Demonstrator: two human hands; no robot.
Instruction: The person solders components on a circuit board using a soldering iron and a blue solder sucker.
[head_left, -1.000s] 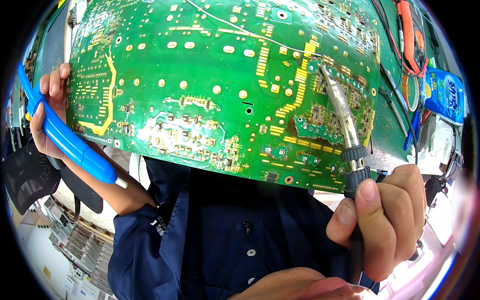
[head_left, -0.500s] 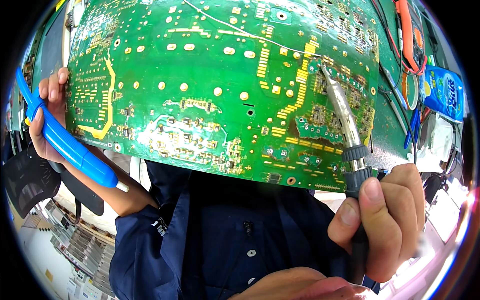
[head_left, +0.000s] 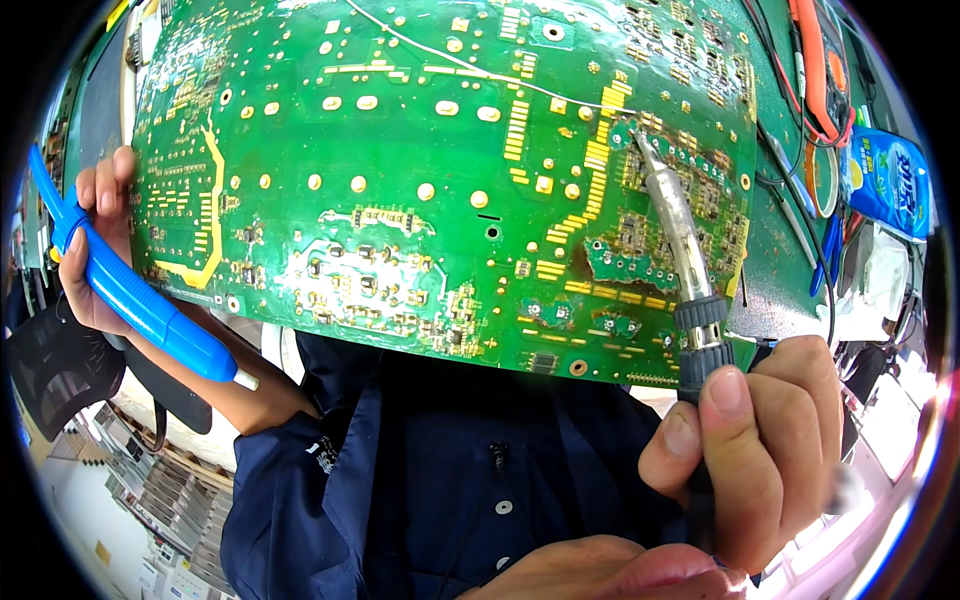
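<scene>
A large green circuit board (head_left: 330, 150) is tilted up in front of me. My left hand (head_left: 103, 195) is closed round a blue desoldering pump (head_left: 150, 300), its pale nozzle pointing down to the right; its fingertips are at the board's left edge. In my right hand (head_left: 765, 450) is a soldering iron (head_left: 678, 225), gripped at its dark handle below the black collar. The iron's tip meets the board at the upper right, beside a scraped patch with small round solder points. A thin pale wire (head_left: 430, 50) runs across the board and ends near that tip.
At the right lie an orange multimeter (head_left: 820, 70) with red and black leads, a blue packet (head_left: 888, 180), a roll of tape (head_left: 824, 180) and crumpled clear plastic (head_left: 880, 280). The green work mat (head_left: 775, 290) shows beside the board. A black chair (head_left: 60, 355) stands at lower left.
The board has shifted slightly left in view. My right hand and the iron have moved a little left and down, the tip staying near the same patch. Both grips are unchanged.
</scene>
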